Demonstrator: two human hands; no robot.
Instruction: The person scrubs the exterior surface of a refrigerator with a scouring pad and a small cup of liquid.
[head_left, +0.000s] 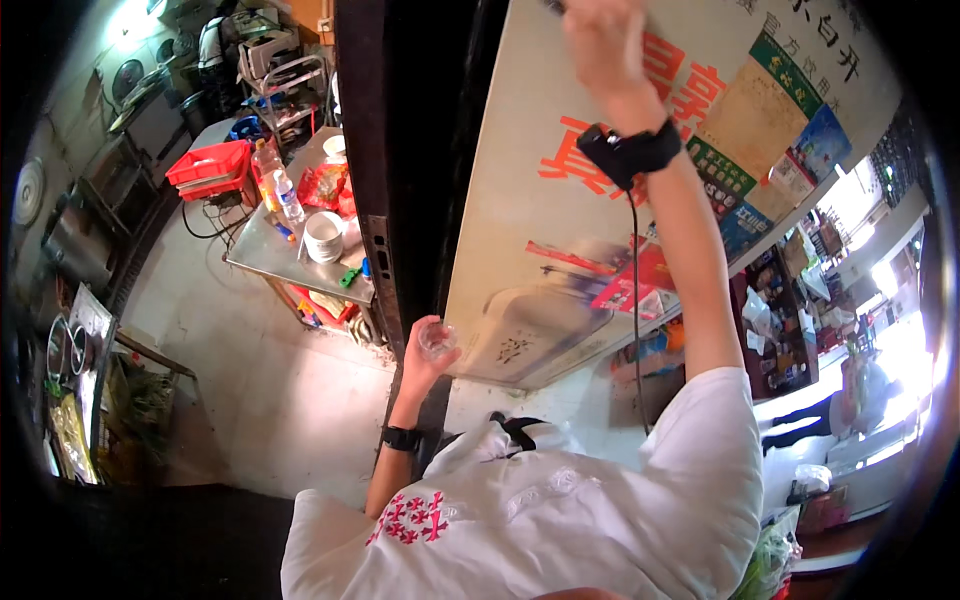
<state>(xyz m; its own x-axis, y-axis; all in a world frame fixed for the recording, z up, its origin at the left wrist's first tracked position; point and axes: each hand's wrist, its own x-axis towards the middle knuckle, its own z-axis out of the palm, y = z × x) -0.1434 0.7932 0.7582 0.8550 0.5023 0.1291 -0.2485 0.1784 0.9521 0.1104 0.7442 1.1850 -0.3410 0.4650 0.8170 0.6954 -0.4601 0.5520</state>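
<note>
My left hand (424, 358) is wrapped around a small clear cup (438, 340), held before my waist beside a dark door frame (379, 187). I cannot see anything in the cup. My right hand (606, 45) is raised at the top edge of the view, blurred and partly cut off. It is in front of a beige panel (499, 247) with large red printed characters and posters. A small dark thing (553, 6) shows beside its fingers; whether the hand grips it is hidden. A black strapped device (634, 154) sits on my right wrist, with a cable (636, 300) hanging down.
Left of the frame, a metal table (259, 244) bears stacked white bowls (324, 236), bottles (287, 196) and red packets. Red baskets (210, 169) stand behind it. A person (217, 52) is at the far back left; another (855, 397) is at the right, near a cluttered table (776, 330).
</note>
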